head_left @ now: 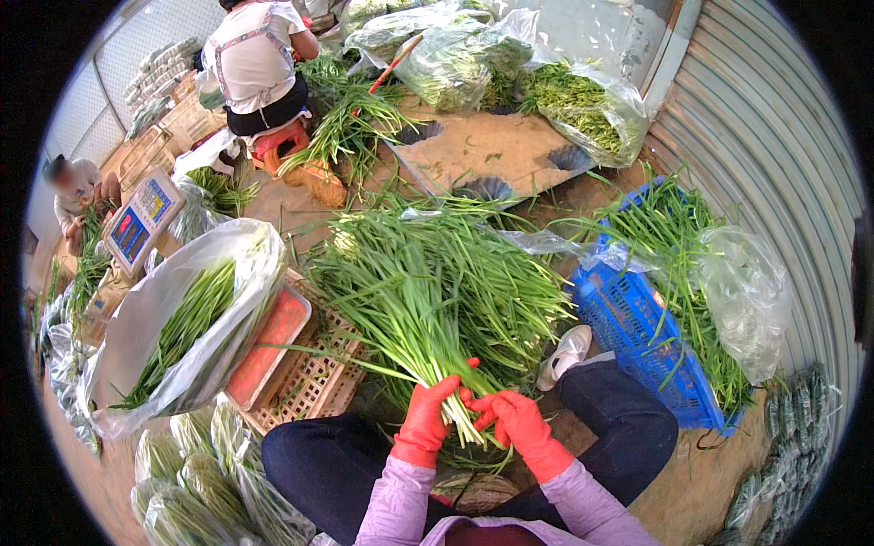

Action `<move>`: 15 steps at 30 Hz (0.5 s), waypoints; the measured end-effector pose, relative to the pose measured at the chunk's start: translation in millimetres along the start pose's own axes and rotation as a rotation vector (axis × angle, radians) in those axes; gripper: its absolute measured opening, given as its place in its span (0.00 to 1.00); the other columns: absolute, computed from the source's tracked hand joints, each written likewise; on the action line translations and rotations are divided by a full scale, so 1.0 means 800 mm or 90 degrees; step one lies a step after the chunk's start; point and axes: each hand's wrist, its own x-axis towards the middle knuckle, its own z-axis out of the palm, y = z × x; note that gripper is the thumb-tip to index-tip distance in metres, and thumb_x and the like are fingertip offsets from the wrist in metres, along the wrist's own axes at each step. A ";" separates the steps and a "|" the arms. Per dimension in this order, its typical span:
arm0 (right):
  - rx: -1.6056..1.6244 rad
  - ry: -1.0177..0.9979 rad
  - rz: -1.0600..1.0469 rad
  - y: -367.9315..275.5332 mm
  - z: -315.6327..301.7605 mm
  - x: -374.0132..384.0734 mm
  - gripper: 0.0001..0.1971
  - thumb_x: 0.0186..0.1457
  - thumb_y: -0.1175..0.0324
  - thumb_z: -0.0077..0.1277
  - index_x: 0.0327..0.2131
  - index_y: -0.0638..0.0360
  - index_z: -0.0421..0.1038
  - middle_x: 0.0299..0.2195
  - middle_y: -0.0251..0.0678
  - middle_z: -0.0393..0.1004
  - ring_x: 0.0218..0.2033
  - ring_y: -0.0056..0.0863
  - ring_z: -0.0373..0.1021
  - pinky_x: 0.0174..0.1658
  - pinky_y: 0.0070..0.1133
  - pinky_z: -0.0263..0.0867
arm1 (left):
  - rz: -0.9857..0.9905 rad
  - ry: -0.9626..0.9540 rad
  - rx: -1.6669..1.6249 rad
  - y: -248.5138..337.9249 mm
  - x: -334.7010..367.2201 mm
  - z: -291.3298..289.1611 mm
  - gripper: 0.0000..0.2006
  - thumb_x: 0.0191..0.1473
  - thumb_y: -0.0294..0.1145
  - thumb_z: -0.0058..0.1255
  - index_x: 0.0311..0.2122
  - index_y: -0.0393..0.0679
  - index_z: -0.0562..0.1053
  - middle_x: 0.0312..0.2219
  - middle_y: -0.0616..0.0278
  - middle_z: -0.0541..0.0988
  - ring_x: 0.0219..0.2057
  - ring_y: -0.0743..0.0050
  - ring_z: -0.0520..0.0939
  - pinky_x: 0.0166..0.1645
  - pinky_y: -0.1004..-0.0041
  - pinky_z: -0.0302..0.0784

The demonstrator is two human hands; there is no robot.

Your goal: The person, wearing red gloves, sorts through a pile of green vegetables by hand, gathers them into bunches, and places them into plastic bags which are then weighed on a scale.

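Observation:
My left hand [426,421], in a red rubber glove, is wrapped round a bunch of garlic chives [426,337]. The pale stem ends point down toward my lap, and the green leaves fan out away from me. My right hand [523,432], in a matching glove, is closed at the right edge of the same bunch, fingertips pinched against the stems near their lower ends. Just beyond both hands spreads a large loose pile of garlic chives [510,273]. Its near part is partly hidden behind the held bunch.
To the right stands a blue plastic crate [628,314] of chives. At left, a clear bag [118,364] of chives rests by a red-topped scale [270,350] on a beige crate [314,373]. Bagged bundles [196,473] lie lower left. Another person [250,64] sits at the back.

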 end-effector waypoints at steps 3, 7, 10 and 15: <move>-0.136 0.032 0.050 -0.003 0.011 -0.004 0.13 0.57 0.64 0.43 0.36 0.64 0.72 0.26 0.37 0.76 0.11 0.19 0.64 0.14 0.15 0.59 | 0.042 0.086 0.053 0.002 -0.007 0.017 0.13 0.49 0.26 0.49 0.41 0.37 0.68 0.32 0.57 0.78 0.18 0.76 0.74 0.22 0.76 0.74; -0.150 0.106 -0.019 0.018 0.011 0.001 0.11 0.56 0.67 0.45 0.35 0.65 0.73 0.29 0.35 0.77 0.21 0.21 0.71 0.24 0.16 0.64 | 0.074 0.146 0.121 -0.002 -0.001 0.008 0.11 0.48 0.26 0.48 0.39 0.38 0.69 0.28 0.58 0.78 0.16 0.77 0.73 0.19 0.77 0.72; 0.006 0.204 -0.024 -0.002 0.014 0.003 0.14 0.58 0.65 0.41 0.38 0.64 0.73 0.32 0.34 0.77 0.31 0.21 0.72 0.36 0.17 0.66 | 0.113 0.200 0.131 -0.001 0.001 0.008 0.11 0.47 0.24 0.48 0.39 0.38 0.69 0.26 0.58 0.78 0.14 0.76 0.73 0.17 0.77 0.71; 0.005 0.281 -0.025 -0.012 -0.017 -0.007 0.17 0.58 0.57 0.41 0.41 0.57 0.73 0.32 0.33 0.77 0.23 0.17 0.68 0.30 0.16 0.62 | 0.107 0.171 0.100 0.002 0.003 0.002 0.13 0.49 0.25 0.48 0.42 0.39 0.67 0.29 0.55 0.78 0.15 0.74 0.73 0.18 0.75 0.72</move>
